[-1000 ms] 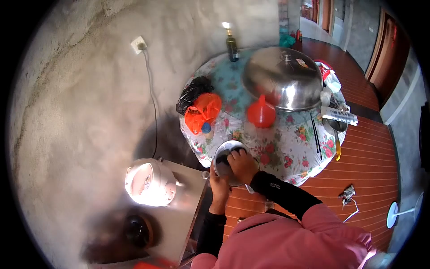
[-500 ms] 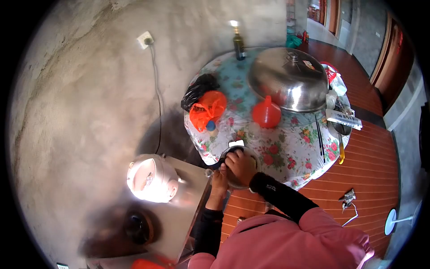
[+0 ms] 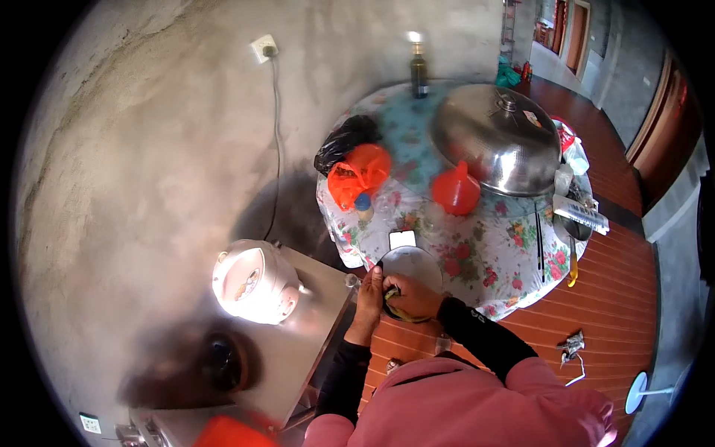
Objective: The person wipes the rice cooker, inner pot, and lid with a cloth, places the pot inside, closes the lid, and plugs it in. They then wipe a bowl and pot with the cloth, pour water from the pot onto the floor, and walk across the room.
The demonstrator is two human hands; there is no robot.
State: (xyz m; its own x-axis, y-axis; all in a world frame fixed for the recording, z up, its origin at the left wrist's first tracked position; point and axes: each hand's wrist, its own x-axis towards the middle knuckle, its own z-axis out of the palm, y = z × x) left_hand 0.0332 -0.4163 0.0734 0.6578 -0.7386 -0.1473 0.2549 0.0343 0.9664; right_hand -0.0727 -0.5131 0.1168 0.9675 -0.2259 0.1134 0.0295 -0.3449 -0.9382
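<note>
At the front edge of the round table, a pale round basin (image 3: 418, 267) sits below a white phone-like object (image 3: 402, 239). My left hand (image 3: 368, 300) is closed at the basin's left side, thumb up, and holds something dark that I cannot make out. Just right of it, my right hand (image 3: 414, 296) is over the basin's near part, its fingers curled round a yellow-green, dark-edged thing (image 3: 389, 295) too small to name. The two hands are nearly touching.
Behind the basin stand a red funnel-like object (image 3: 456, 190), a large steel lid (image 3: 497, 138), an orange bag (image 3: 360, 176), a small blue-capped jar (image 3: 363, 206) and a dark bottle (image 3: 419, 74). A pinkish cooker (image 3: 257, 283) is on the metal counter (image 3: 316, 277) at left.
The camera view has shifted, so the table appears further right. My right hand has drawn back toward me, exposing the basin's inside, and a yellow-green thing now shows at its fingers.
</note>
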